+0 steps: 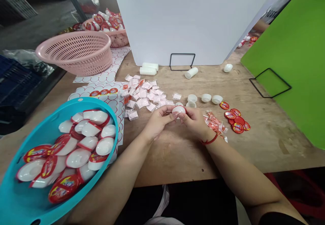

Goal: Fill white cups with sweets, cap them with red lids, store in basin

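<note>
Both of my hands meet over the middle of the table around one white cup with a red rim (pixel 179 109). My left hand (pixel 159 120) grips its left side, thumb on top. On the other side my right hand (pixel 196 120) pinches it with thumb and fingers. Just beyond are white cups (pixel 192 98). Small pale packets (pixel 143 94) lie in a heap to the left. Orange-red packets (pixel 215 122) lie beside my right wrist, with round red lids (pixel 238 120) farther right.
A blue basin (pixel 114 116) of red-lidded white cups stands at the left. Behind it are a pink basket (pixel 76 54) and patterned sheets (pixel 119 59). A white panel (pixel 177 22) and a green panel (pixel 291 59) stand upright at the back and right. Stacked white cups (pixel 148 71) lie near the white panel.
</note>
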{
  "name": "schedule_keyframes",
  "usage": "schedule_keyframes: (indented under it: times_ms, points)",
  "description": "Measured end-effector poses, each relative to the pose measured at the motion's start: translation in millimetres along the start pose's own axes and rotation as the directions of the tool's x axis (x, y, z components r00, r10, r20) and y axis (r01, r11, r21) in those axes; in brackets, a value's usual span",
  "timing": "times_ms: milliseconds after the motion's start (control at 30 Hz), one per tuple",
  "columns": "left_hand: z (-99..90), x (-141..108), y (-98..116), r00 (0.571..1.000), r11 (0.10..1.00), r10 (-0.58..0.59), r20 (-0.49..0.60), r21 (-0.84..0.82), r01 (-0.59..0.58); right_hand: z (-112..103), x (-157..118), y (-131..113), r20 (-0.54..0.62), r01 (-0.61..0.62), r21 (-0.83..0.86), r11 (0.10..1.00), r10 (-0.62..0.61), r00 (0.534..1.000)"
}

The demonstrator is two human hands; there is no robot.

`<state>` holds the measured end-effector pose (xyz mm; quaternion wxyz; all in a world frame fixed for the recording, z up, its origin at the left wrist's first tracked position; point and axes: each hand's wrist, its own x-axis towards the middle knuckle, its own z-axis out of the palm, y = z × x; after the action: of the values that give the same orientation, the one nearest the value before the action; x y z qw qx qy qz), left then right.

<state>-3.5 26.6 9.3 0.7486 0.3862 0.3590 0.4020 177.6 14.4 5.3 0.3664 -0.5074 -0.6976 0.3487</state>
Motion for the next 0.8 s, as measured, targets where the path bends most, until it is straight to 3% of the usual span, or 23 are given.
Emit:
schedule_keyframes:
  times_ms: [133, 300, 400, 500, 633, 700, 800]
  points:
    - [1.9, 1.8, -4.5, 0.986, 0.984, 0.168, 0.001, 0.065, -0.168, 0.8, 1.4, -3.5, 0.000, 0.026, -0.110, 0.994, -0.027, 1.000]
    - [2.9, 2.5, -8.9, 0.969, 0.968, 0.240, -0.050, 0.092, -0.235, 2.7, 1.5, -6.9, -0.017, 0.021, -0.117, 0.993, -0.023, 1.000]
    - [6.0, 2.5, -9.8, 0.964, 0.963, 0.258, -0.058, 0.100, -0.251, 3.3, 1.9, -6.1, -0.026, 0.020, -0.071, 0.997, -0.022, 0.999]
    - [11.0, 0.9, -7.1, 0.958, 0.960, 0.276, -0.075, 0.060, -0.272, 3.9, 1.3, -4.3, -0.032, 0.020, 0.093, 0.996, -0.017, 0.999]
    - [9.2, -6.4, 12.6, 0.946, 0.935, 0.252, -0.206, -0.200, -0.293, 5.9, -0.6, 1.4, -0.127, 0.079, 0.313, 0.946, -0.041, 0.991]
    - [3.6, -13.1, 28.6, 0.928, 0.903, 0.257, -0.271, -0.275, -0.330, 6.9, -0.5, 5.5, -0.228, 0.101, 0.282, 0.954, -0.036, 0.973]
    - [-3.5, -25.7, 48.2, 0.875, 0.877, 0.338, -0.347, -0.221, -0.427, 7.8, 1.2, 10.7, -0.325, 0.092, 0.184, 0.979, -0.028, 0.945]
